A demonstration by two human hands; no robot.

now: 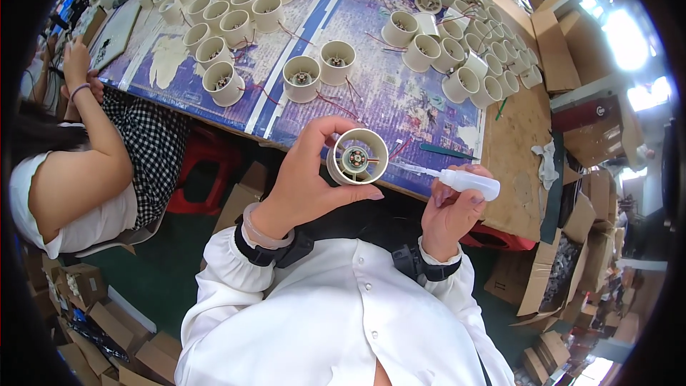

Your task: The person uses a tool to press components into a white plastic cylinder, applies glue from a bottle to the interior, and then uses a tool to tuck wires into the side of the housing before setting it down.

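Over table's point(429, 125) near edge, left hand point(304, 175) curls round cream cup point(366, 140); right hand point(451, 209) pinches white squeeze bottle point(477, 183), likely soft. Cup looks light, stiff; wires point(404, 147) probably fragile: grip outer wall.

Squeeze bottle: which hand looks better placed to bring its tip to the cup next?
Probably the right hand: it grips the squeeze bottle, whose thin tip points toward the cream cup held in the left hand.

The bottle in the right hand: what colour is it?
The bottle is white, seen best in the head view.
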